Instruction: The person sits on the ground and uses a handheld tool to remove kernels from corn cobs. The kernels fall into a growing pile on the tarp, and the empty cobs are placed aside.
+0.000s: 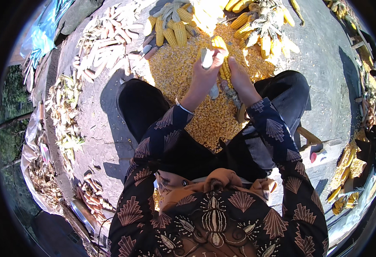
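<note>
A yellow ear of corn (225, 69) is held in front of me, tilted, above a heap of loose kernels (175, 67). My right hand (241, 80) grips it along its right side. In my left hand (207, 72) is a pale, blunt piece (206, 58) that looks like a bare corncob, and the fingers of that hand press against the ear's upper part. Below the ear, a greyish cob or husk stub (231, 93) shows near my right palm. Another pale piece (214, 91) lies on the kernels under my left wrist.
Bundled unshelled ears (175, 29) lie at the heap's far left, more ears (265, 35) at far right. Bare cobs (107, 38) are piled left, above dry husks (66, 119). My bent knees (141, 99) flank the heap. A wooden stool-like piece (316, 143) sits right.
</note>
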The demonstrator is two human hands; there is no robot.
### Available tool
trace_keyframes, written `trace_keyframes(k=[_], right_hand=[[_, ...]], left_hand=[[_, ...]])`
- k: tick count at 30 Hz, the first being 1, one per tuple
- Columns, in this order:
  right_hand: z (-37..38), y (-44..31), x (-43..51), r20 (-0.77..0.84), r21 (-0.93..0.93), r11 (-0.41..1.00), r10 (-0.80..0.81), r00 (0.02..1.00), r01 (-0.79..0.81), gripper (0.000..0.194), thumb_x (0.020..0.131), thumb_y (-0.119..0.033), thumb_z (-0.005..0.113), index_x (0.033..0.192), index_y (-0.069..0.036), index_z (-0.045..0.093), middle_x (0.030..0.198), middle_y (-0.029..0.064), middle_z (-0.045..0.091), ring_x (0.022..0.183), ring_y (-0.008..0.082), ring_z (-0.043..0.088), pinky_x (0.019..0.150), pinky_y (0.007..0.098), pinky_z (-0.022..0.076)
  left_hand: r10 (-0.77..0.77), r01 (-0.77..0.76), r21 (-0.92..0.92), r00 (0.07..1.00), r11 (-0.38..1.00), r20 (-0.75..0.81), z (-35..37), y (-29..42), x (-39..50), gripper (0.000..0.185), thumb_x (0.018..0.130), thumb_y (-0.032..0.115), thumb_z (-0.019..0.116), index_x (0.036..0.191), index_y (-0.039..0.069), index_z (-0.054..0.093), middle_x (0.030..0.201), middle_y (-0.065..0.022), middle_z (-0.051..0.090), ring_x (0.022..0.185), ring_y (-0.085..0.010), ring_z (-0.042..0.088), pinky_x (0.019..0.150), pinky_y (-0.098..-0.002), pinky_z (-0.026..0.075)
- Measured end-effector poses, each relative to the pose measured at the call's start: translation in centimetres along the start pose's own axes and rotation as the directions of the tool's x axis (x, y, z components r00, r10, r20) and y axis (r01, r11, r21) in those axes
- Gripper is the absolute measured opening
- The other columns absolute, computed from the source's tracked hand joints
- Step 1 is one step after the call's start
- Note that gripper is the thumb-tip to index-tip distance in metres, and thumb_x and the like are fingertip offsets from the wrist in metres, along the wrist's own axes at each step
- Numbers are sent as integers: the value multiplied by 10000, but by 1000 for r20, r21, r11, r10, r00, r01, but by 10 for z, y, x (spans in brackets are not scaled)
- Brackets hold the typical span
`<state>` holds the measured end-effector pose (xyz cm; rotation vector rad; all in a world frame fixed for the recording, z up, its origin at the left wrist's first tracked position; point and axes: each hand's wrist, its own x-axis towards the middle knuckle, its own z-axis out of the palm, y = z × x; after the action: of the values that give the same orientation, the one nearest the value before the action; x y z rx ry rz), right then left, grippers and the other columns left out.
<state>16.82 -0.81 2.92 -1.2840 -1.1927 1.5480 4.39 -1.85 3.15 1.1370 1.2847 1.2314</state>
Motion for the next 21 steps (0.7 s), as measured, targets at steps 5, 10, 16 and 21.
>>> trace_keyframes(k=[5, 10, 16, 21], right_hand=[[9, 17, 0, 20, -648, 724, -293, 956, 235, 335, 971, -289, 410, 1117, 4, 479, 904, 259, 621, 814, 439, 609, 715, 488, 472], [2, 27, 1, 75, -459, 836, -302, 950, 302, 423, 946, -338, 452, 1187, 10, 452, 924, 241, 643, 865, 420, 625, 752, 474, 477], [-1, -10, -5, 55, 182, 949, 253, 966, -258, 485, 1015, -416, 296, 1068, -1, 541, 832, 72, 621, 648, 194, 586, 640, 325, 486], [-10, 14, 10, 75, -58, 985, -159, 984, 163, 456, 1009, -408, 318, 1045, 1, 514, 716, 86, 579, 558, 168, 557, 541, 320, 477]], left_hand=[[102, -98, -152, 995, 983, 20, 10, 11, -2, 349, 949, 311, 566, 1152, 30, 608, 989, -10, 616, 914, -86, 544, 821, -266, 445], [121, -73, 199, 962, 977, -245, 25, -21, -7, 244, 849, 255, 665, 979, 48, 671, 845, -135, 568, 814, -264, 598, 713, -357, 466], [392, -348, 238, 903, 907, -176, 13, -28, 9, 235, 830, 236, 683, 996, 70, 671, 791, -95, 576, 780, -223, 579, 665, -346, 448], [-165, 197, -406, 980, 892, 114, -3, 4, 9, 342, 915, 264, 612, 1181, 49, 593, 973, -16, 639, 828, -71, 571, 674, -247, 448]])
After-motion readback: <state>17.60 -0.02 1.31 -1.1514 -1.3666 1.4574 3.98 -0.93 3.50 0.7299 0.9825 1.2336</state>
